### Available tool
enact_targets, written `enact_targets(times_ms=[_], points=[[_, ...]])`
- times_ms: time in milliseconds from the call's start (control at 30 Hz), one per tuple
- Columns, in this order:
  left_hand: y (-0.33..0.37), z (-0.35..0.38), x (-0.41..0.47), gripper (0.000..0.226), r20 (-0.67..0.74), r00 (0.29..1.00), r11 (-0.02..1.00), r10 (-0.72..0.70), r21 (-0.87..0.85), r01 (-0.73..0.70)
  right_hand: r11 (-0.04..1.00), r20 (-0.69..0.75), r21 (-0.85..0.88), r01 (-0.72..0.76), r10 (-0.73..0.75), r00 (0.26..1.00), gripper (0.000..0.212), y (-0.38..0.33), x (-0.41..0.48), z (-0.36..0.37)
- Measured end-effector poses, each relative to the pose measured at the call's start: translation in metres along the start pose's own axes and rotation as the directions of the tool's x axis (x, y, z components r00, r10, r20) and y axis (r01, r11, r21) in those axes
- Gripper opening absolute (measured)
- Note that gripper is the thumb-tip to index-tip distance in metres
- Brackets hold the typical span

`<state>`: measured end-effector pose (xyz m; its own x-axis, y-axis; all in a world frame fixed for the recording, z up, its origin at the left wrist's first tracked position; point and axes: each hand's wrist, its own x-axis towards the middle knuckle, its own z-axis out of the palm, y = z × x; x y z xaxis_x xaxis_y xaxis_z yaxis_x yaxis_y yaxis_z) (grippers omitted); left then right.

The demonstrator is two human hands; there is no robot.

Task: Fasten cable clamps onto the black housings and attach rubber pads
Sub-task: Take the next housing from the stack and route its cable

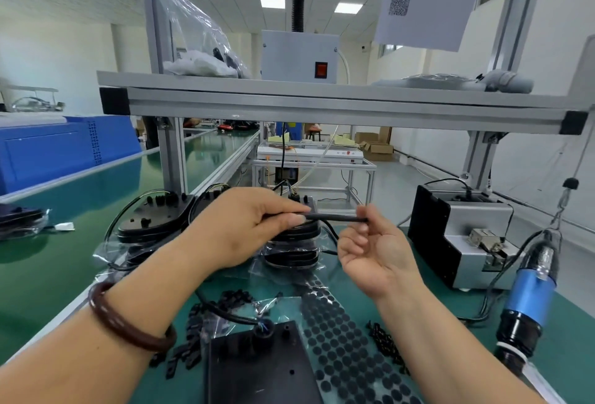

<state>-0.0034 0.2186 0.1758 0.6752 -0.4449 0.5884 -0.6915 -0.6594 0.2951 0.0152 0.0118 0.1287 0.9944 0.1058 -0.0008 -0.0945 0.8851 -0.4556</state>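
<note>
The left hand (244, 226) and right hand (373, 249) each pinch a black cable (335, 218) in their grip above the tabletop (48, 275). Progress appears early: the near black housing (257, 368) shows no clamp, and the rubber pads (338, 339) and cable clamps (193, 339) lie beside it. The cable's origin is hidden.

No wording, brand or number can be read. One sign is noted: a QR code (399, 4), printed on the hanging paper sheet (428, 27).
</note>
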Motion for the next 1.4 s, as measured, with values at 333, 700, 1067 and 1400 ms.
enact_targets(times_ms=[333, 700, 1067, 1400], points=[[-0.038, -0.016, -0.013, 0.022, -0.022, 0.988, 0.987, -0.152, -0.057, 0.151, 0.997, -0.293, -0.033, 0.067, -0.073, 0.953, 0.036, -0.029, 0.021, -0.035], [-0.035, 0.01, -0.013, 0.025, 0.101, 0.984, 0.988, -0.144, 0.067, 0.137, 0.969, -0.441, -0.108, 0.222, -0.247, 0.863, 0.032, -0.062, 0.019, -0.039], [-0.028, 0.006, -0.003, 0.069, 0.034, 0.999, 0.88, 0.028, 0.473, -0.04, 0.944, -0.521, -0.022, 0.328, -0.291, 0.803, 0.03, -0.082, 0.013, -0.045], [-0.029, 0.0, -0.007, 0.035, -0.038, 0.981, 0.941, -0.191, 0.277, 0.194, 0.957, -0.391, -0.024, 0.288, -0.274, 0.879, 0.034, -0.061, 0.025, -0.044]])
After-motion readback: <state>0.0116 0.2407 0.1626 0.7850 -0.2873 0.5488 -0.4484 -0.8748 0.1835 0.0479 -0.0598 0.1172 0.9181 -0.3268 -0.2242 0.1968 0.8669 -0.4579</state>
